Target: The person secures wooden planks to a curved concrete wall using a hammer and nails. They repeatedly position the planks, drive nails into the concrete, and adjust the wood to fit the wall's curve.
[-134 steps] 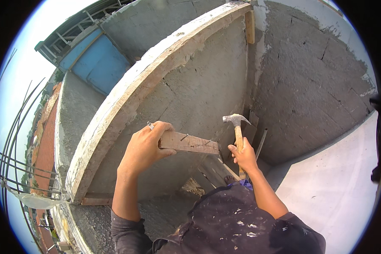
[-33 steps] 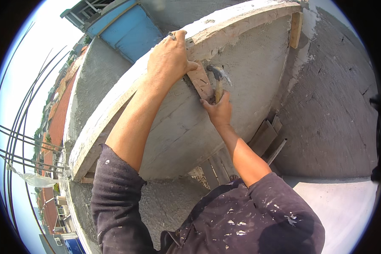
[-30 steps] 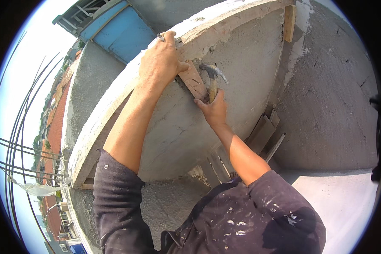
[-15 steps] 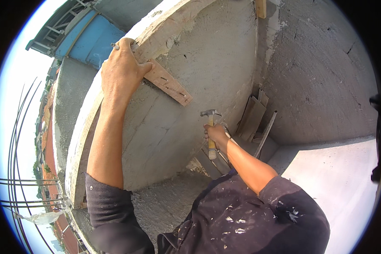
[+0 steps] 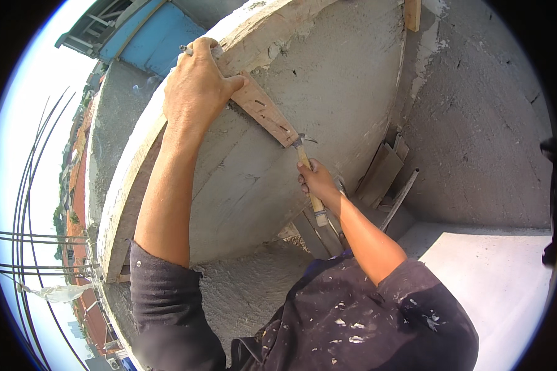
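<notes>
My left hand (image 5: 198, 86) is closed over the top edge of the curved concrete wall (image 5: 229, 179), its thumb pressed on the upper end of a short wooden board (image 5: 266, 111). The board lies slantwise against the wall's inner face and has several dark marks or nails along it. A small stub-like piece (image 5: 185, 49) sticks out between my left fingers; its kind is unclear. My right hand (image 5: 319, 179) grips the yellowish handle of a claw hammer (image 5: 317, 207). The hammer's head is at the board's lower end, seemingly touching it.
Several planks (image 5: 380, 170) and a thin pole (image 5: 402, 198) lean in the corner on the right. A rough concrete wall (image 5: 483, 123) rises there above a pale sunlit ledge (image 5: 470, 266). Past the wall's left edge are black cables (image 5: 25, 204) and rooftops far below.
My right hand has raised the hammer up and left, bringing its head to the board's lower end. My left hand keeps its hold, while the whole view has shifted slightly.
</notes>
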### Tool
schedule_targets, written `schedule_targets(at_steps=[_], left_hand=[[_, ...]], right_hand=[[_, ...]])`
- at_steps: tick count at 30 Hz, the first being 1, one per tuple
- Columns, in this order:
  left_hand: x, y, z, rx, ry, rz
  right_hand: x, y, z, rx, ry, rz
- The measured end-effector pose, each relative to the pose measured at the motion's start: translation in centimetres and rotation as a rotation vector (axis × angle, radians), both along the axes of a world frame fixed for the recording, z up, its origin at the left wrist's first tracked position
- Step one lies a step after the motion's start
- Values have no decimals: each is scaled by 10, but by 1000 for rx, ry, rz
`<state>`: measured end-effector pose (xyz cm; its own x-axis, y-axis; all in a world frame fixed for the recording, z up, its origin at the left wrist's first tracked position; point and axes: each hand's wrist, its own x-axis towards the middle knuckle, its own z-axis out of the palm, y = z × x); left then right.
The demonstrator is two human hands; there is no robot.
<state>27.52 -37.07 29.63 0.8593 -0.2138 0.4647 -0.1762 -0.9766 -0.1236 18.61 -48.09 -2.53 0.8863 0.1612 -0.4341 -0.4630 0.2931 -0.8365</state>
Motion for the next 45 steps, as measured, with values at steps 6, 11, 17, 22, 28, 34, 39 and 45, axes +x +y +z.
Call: schedule_targets(at_steps=[6, 11, 17, 22, 28, 34, 39, 45], left_hand=[[-1, -5, 5, -10, 51, 30], [-2, -4, 8, 38, 12, 8], [1, 1, 4, 83, -30, -50], [-3, -3, 5, 12, 3, -16], [-3, -2, 8, 20, 34, 2], [-2, -2, 7, 28, 20, -11], [-1, -1, 5, 21, 25, -11], [3, 4, 0, 97, -66, -67]], right_hand=[[-35, 8, 1, 47, 24, -200], [-59, 15, 15, -283, -292, -194], [-30, -17, 37, -469, -392, -11], [-37, -28, 49, -636, -498, -3], [-86, -17, 55, -642, -718, -204], [-30, 5, 65, -144, -752, -342], [-9, 7, 103, -426, -644, -170], [-37, -5, 139, 283, -1431, -713]])
